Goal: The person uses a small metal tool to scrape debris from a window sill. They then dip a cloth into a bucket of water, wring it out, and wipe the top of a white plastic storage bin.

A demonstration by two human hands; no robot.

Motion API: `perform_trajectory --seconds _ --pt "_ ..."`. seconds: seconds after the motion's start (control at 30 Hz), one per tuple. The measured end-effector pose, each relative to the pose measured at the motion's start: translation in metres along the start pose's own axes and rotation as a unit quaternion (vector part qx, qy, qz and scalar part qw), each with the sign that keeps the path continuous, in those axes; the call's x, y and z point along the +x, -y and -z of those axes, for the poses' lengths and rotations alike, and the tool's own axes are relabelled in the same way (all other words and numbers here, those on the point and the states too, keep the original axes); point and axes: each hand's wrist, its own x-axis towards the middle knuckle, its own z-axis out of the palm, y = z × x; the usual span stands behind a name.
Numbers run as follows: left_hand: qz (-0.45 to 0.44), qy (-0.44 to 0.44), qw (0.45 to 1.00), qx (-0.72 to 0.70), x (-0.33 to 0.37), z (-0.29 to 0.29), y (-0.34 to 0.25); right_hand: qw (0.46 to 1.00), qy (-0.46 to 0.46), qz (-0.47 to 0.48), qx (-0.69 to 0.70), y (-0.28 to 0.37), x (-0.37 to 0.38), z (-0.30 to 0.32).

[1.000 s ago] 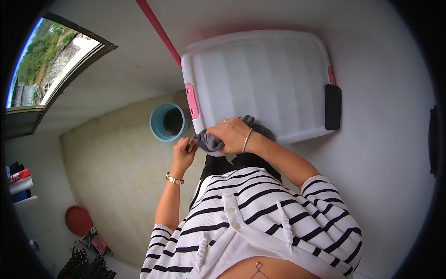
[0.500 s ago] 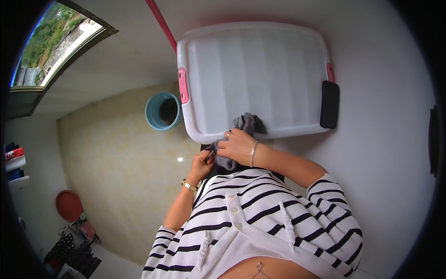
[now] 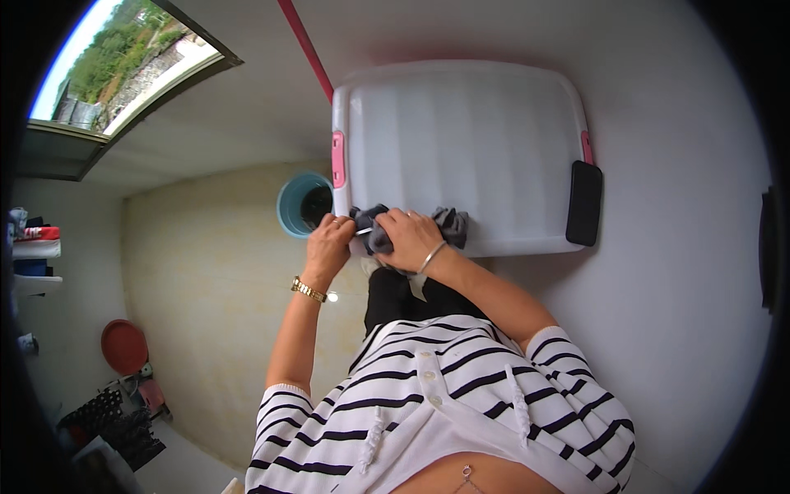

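A bunched dark-grey cloth lies along the near edge of the white storage box lid. My right hand is closed over the middle of the cloth, with folds showing on both sides of it. At the lid's near left corner, my left hand pinches the cloth's left end, its fingers drawn together. A small thin white strip shows between the hands, against the cloth; I cannot make out what it is. A black phone rests on the lid's near right corner.
Left of the box stands a light-blue bucket with something dark inside. A red pole leans behind the box. Farther left are a red basin, a shelf of folded things and a window. White wall rises on the right.
Both hands have moved forward, away from my body, carrying the cloth onto the lid's near edge. My left hand has also shifted left. The view has tilted slightly, showing my dark trousers.
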Motion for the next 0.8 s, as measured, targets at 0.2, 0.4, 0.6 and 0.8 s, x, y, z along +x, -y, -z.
perform_trajectory --seconds 0.2,0.4,0.6,0.8 --pt "0.013 0.123 0.991 -0.049 0.01 0.01 -0.007 0.997 0.049 -0.026 0.057 -0.015 0.0 0.009" --pt "0.083 0.219 0.955 -0.185 0.02 0.009 0.008 0.987 0.082 -0.084 0.109 -0.015 0.006 0.03" --pt "0.07 0.223 0.889 -0.393 0.029 -0.009 -0.065 0.991 0.064 -0.095 0.068 -0.028 -0.036 0.096" --pt "0.012 0.068 0.956 -0.286 0.074 -0.063 -0.138 0.969 -0.051 -0.233 -0.056 -0.096 -0.085 0.126"
